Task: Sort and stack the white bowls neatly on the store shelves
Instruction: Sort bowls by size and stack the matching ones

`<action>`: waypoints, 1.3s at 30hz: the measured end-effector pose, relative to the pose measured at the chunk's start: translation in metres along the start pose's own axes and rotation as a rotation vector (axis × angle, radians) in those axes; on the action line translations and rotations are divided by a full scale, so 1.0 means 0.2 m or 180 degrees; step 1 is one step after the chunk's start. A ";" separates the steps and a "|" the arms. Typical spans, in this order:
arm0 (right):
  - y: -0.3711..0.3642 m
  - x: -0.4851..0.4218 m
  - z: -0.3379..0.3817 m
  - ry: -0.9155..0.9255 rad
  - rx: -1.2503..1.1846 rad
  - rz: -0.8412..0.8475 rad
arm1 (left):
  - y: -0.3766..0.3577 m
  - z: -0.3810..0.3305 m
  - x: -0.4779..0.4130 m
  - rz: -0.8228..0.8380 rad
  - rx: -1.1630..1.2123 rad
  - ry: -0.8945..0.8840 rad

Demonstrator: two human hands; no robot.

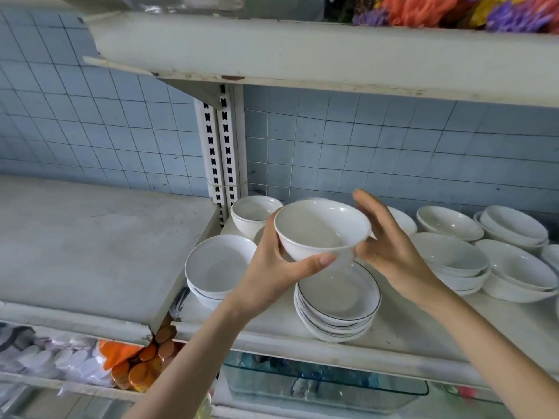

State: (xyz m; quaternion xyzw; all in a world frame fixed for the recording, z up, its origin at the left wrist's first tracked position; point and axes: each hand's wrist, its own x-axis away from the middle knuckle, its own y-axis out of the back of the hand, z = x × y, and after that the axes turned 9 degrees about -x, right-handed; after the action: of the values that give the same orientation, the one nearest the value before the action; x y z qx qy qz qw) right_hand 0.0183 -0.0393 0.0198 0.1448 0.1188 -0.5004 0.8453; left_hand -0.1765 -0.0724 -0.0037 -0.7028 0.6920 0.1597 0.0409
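My left hand (pixel 273 267) grips a white bowl (pixel 322 226) from below, thumb curled along its near side, holding it in the air above a stack of black-rimmed shallow bowls (pixel 338 300). My right hand (pixel 384 237) hovers at the bowl's right side with straight fingers, its palm close to or touching the rim. On the white shelf (pixel 408 334) also stand a stack of two bowls (pixel 217 267) at the left, a deep bowl (pixel 254 214) behind it, and several stacks of wider bowls (pixel 453 258) to the right.
A slotted metal upright (pixel 220 152) divides this shelf from a bare grey shelf (pixel 90 243) at the left. An upper shelf (pixel 302 55) overhangs close above, with coloured artificial flowers. Below sit a glass dish (pixel 326 388) and packs of orange lids (pixel 142 367).
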 end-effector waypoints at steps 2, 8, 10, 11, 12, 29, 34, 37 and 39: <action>-0.03 0.00 0.01 -0.0208 -0.0189 0.0186 | 0.02 -0.01 0.02 0.0017 -0.0062 -0.0076; -0.15 -0.09 0.05 -0.0270 -0.0066 0.0438 | 0.19 -0.02 0.06 -0.0057 -0.0227 -0.0236; -0.20 -0.14 0.06 -0.0303 -0.0192 0.0486 | 0.27 -0.03 0.07 -0.0098 -0.0288 -0.0257; -0.23 -0.17 0.07 -0.0301 -0.0224 0.0520 | 0.32 -0.03 0.07 -0.0128 -0.0313 -0.0248; -0.25 -0.19 0.07 -0.0296 -0.0229 0.0556 | 0.36 -0.03 0.07 -0.0152 -0.0340 -0.0242; -0.47 -0.34 -0.14 -0.0574 0.0958 0.1065 | 0.66 0.20 0.18 0.0086 -0.0733 0.0034; -0.47 -0.34 -0.17 -0.0678 0.0874 0.1135 | 0.66 0.22 0.18 0.0175 -0.0725 0.0087; -0.47 -0.34 -0.18 -0.0723 0.0777 0.1193 | 0.67 0.22 0.18 0.0199 -0.0644 0.0147; -0.48 -0.34 -0.17 -0.0760 0.0732 0.1261 | 0.67 0.24 0.19 0.0227 -0.0609 0.0173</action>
State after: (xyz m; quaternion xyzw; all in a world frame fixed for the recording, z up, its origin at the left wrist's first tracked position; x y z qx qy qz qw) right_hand -0.0998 -0.0160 -0.0004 0.2003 -0.0702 -0.3489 0.9128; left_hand -0.3167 -0.0999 -0.0371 -0.6826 0.6990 0.2073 -0.0509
